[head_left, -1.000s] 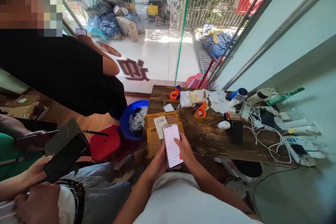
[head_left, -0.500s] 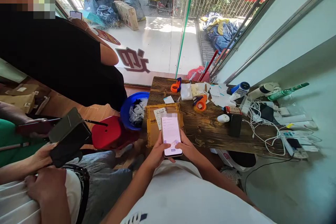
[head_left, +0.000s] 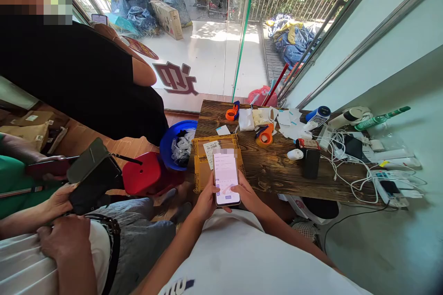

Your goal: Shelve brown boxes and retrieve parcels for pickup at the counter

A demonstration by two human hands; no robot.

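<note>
A smartphone (head_left: 226,175) with a lit, pale pink screen is held upright in front of my white shirt. My left hand (head_left: 206,199) grips its left edge, the thumb at the lower part of the screen. On the other side my right hand (head_left: 248,195) holds the right edge, its thumb over the lower screen. Behind the phone lies a cardboard parcel (head_left: 200,170) with yellow-and-black tape and a white label (head_left: 210,152), partly covered by the phone. The screen's text is too small to read.
The dark wooden table (head_left: 266,175) bears orange tape dispensers (head_left: 265,136), papers, a black box-shaped item (head_left: 311,163), tangled white cables (head_left: 341,147) and a green bottle (head_left: 380,119). Left are a blue bin (head_left: 166,154), a red stool (head_left: 140,177), a seated person holding a phone, and others.
My left thumb has shifted slightly left towards the phone's edge, and the screen's lower part looks different. Both hands still hold the phone. The view has moved very little.
</note>
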